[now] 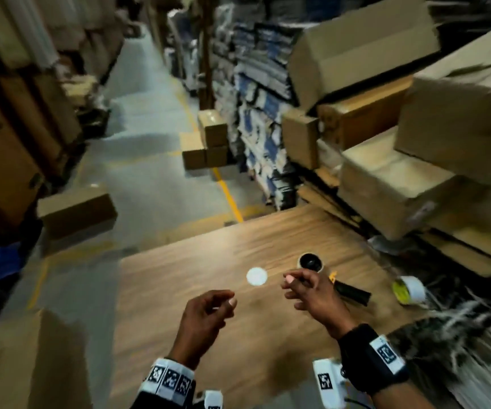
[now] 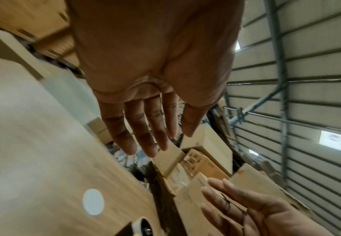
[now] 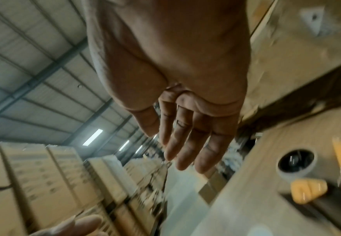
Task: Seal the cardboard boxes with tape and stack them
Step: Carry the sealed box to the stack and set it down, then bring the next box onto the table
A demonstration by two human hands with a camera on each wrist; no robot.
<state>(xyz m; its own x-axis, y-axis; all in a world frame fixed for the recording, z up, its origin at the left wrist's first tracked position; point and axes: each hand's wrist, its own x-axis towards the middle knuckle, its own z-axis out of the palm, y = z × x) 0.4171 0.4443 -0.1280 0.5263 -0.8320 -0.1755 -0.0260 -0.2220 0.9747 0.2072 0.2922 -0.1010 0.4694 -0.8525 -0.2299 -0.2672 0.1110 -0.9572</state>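
Both hands empty, fingers loosely spread: left hand [image 1: 205, 317] lower centre of the head view, right hand [image 1: 312, 293] just right of it, both above the wooden table [image 1: 208, 246]. Tape dispenser [image 1: 347, 287] and spare tape roll [image 1: 409, 289] parked at right, presumably for reach. Cardboard boxes [image 1: 385, 184] piled upper right; none on table. Likely between boxes.

Dim warehouse, light from ceiling strip lamps [image 3: 92, 137] overhead. Bright glare spot on table [image 1: 179, 290]. Heavy motion blur at pic edges; wide-angle bends the box stacks [image 1: 385, 184].
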